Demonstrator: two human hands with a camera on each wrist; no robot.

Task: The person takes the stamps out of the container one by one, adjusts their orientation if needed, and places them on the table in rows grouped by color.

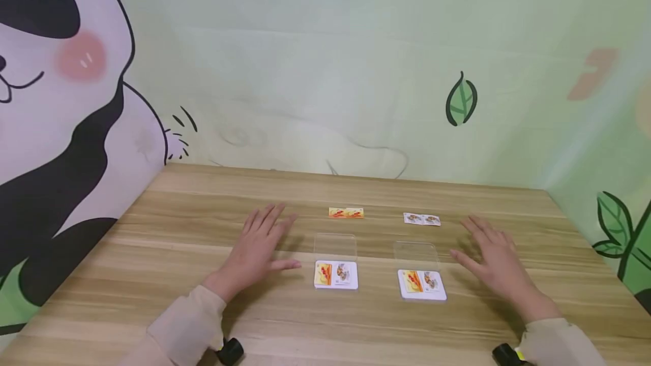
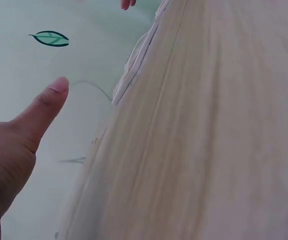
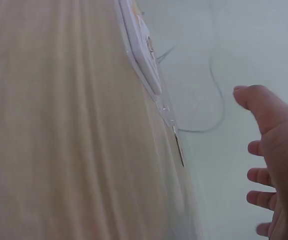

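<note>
My left hand [image 1: 254, 250], fingers spread and holding nothing, is left of a small white case [image 1: 336, 285] with a clear lid [image 1: 335, 246] folded back. Two small picture cards, a yellow-orange one [image 1: 323, 274] and a white one [image 1: 343, 273], lie side by side on that case. A matching white case [image 1: 423, 295] with its clear lid [image 1: 416, 255] back carries the same two pictures. To its right is my right hand [image 1: 500, 267], fingers apart, with nothing in it. Behind the cases lie a yellow-orange card strip [image 1: 346, 213] and a white card strip [image 1: 422, 219].
The wooden table [image 1: 285, 326] ends at a pale green wall [image 1: 285, 83] painted with leaves. A large painted panda [image 1: 46, 100] covers the left wall. Black wrist cameras [image 1: 230, 351] sit at both cuffs.
</note>
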